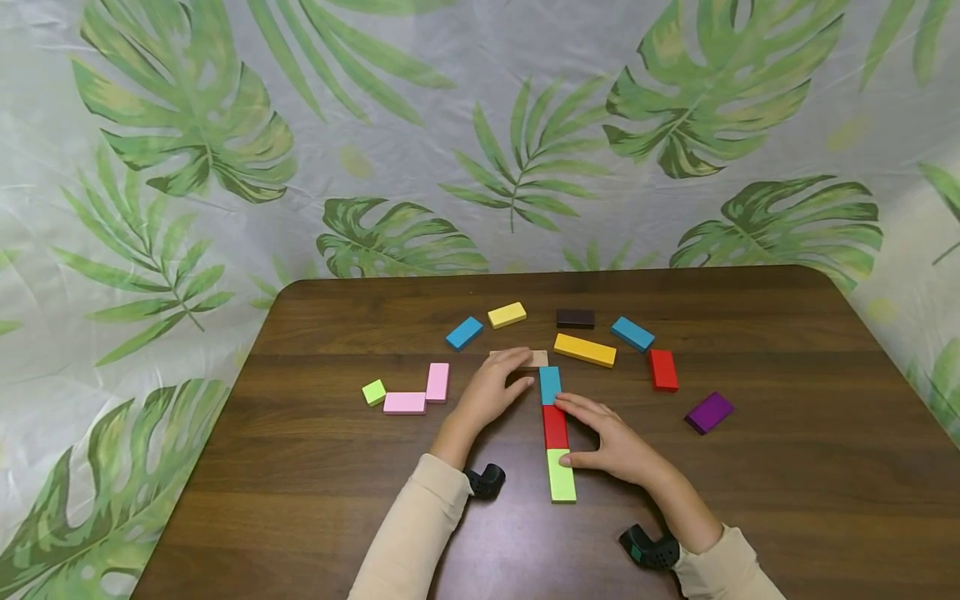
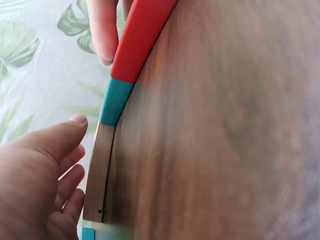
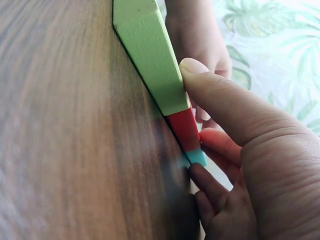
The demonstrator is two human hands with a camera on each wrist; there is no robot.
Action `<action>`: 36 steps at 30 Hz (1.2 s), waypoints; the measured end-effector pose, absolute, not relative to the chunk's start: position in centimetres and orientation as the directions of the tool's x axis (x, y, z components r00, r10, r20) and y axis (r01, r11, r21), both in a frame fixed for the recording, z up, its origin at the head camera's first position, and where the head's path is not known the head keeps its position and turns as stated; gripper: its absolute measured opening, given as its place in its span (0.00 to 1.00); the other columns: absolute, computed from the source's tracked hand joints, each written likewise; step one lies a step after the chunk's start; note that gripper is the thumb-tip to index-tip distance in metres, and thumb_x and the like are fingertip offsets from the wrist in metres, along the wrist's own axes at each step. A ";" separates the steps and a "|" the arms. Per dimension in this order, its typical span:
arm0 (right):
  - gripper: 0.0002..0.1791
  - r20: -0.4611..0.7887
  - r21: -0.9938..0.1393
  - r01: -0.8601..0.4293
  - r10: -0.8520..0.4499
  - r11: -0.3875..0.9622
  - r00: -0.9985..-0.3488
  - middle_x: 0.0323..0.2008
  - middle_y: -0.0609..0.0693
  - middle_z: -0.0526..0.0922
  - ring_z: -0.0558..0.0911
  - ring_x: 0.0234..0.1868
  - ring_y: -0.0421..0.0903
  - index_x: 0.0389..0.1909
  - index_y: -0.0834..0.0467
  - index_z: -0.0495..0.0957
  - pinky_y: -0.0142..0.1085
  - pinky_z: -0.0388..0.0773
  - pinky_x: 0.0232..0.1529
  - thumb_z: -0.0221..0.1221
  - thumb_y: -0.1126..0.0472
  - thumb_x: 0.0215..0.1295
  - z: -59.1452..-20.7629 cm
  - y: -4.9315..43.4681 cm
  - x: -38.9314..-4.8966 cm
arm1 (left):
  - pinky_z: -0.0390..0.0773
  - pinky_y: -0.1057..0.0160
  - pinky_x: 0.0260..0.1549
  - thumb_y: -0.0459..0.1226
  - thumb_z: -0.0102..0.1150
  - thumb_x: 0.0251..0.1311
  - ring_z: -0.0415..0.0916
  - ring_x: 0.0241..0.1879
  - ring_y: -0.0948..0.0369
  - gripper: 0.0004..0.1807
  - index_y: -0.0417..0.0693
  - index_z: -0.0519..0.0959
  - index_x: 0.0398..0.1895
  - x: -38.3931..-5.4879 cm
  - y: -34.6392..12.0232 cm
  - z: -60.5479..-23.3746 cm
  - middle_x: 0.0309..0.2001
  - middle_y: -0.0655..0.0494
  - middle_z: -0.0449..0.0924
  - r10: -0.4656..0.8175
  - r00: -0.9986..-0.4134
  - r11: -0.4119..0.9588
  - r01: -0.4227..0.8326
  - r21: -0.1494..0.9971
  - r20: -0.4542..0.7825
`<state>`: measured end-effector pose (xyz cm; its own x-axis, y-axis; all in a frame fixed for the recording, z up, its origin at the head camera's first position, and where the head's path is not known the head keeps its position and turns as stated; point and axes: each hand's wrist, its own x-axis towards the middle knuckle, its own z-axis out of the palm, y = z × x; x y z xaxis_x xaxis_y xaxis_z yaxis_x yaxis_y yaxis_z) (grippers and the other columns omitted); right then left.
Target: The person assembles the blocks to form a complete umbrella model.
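Note:
A column of flat blocks lies end to end in the head view: blue, red and light green. A natural wood block lies crosswise at its far end. My left hand reaches over the wood block's left part and hides some of it, thumb apart from the fingers. My right hand lies along the column's right side, with its thumb on the light green block's edge and its fingertips by the joint of blue and red. Neither hand is curled round a block.
Beyond the column lie yellow, dark brown, orange-yellow and two blue blocks. Red and purple blocks are at right. Two pink blocks and a small green one lie left on the wooden table.

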<state>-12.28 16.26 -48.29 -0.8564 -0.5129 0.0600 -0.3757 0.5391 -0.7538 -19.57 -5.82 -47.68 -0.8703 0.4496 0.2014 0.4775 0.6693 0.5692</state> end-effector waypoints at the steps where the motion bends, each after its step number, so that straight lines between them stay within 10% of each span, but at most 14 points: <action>1: 0.42 0.060 -0.752 -0.376 -0.513 0.541 -0.856 0.64 0.50 0.59 0.57 0.62 0.57 0.64 0.51 0.62 0.63 0.54 0.53 0.65 0.43 0.47 -48.3 16.3 -12.3 | 0.54 0.60 0.60 0.43 0.55 0.59 0.60 0.60 0.60 0.25 0.46 0.69 0.59 -19.6 -5.8 -47.7 0.58 0.55 0.68 0.455 -0.868 0.671 0.481 0.565 0.199; 14: 0.43 0.062 -0.754 -0.380 -0.517 0.536 -0.854 0.64 0.50 0.59 0.57 0.63 0.57 0.65 0.51 0.61 0.63 0.54 0.53 0.65 0.43 0.47 -48.4 16.3 -12.4 | 0.57 0.58 0.58 0.63 0.60 0.41 0.57 0.61 0.59 0.45 0.51 0.66 0.62 -19.6 -5.9 -47.3 0.60 0.55 0.63 0.556 -0.822 0.705 0.544 0.456 0.122; 36: 0.38 0.088 -0.817 -0.348 -0.496 0.460 -0.864 0.64 0.52 0.58 0.55 0.64 0.54 0.65 0.53 0.60 0.58 0.53 0.56 0.63 0.48 0.53 -48.1 16.3 -12.5 | 0.51 0.57 0.60 0.66 0.61 0.35 0.53 0.61 0.61 0.49 0.53 0.65 0.63 -19.2 -5.7 -47.8 0.61 0.58 0.60 0.535 -0.837 0.731 0.525 0.435 0.112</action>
<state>-12.51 16.34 -48.10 -0.8638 -0.4961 0.0884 -0.3477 0.4597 -0.8172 -19.17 -5.65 -47.76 -0.8374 0.5349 0.1124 0.5255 0.7311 0.4351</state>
